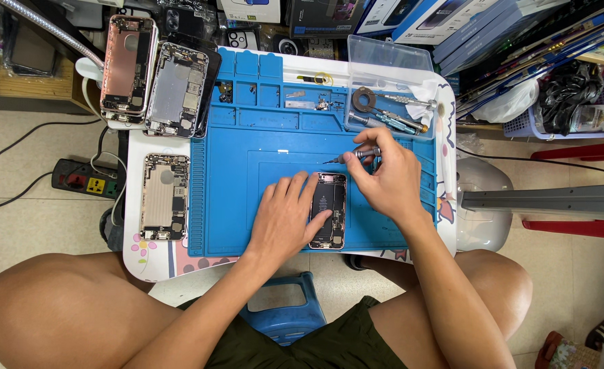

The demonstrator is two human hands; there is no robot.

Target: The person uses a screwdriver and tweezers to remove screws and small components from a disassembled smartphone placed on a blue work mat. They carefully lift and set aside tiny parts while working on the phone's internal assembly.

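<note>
Left hand (285, 222) pins phone (329, 205) near mat (247, 198) front edge

The mat (261, 198) was bright blue, the bench (153, 256) white with pink flowers, and the shorts (302, 348) dark green.

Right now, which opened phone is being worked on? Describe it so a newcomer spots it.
Find the blue mat on the small white table. Near its front edge lies an opened phone, pinned by the left hand. Unlike the three opened phones off the mat's left side, it alone lies on the mat.
</note>
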